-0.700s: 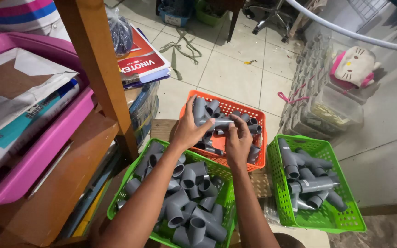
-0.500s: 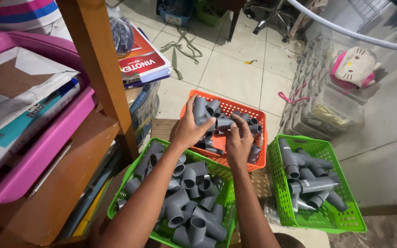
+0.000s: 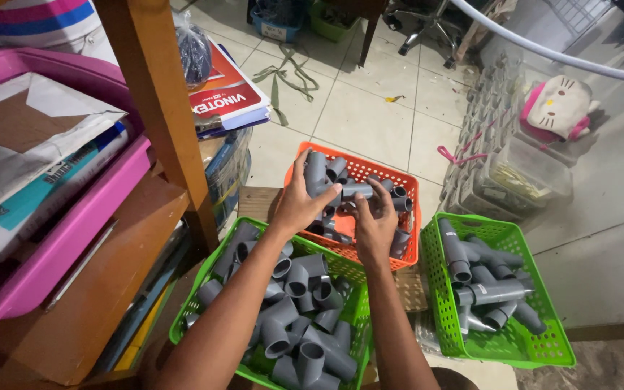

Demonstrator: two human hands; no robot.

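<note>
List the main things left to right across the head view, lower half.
pink tray → wooden shelf post → near green basket of grey pipe fittings → left hand → right hand, both over the orange basket → right green basket of pipe pieces

Both bare forearms stretched forward, close together. Left hand (image 3: pixel 299 206) palm down, fingers (image 3: pixel 310 189) curled in a grip. Right hand (image 3: pixel 375 220) beside it, fingers (image 3: pixel 384 193) bent, pinching.
</note>
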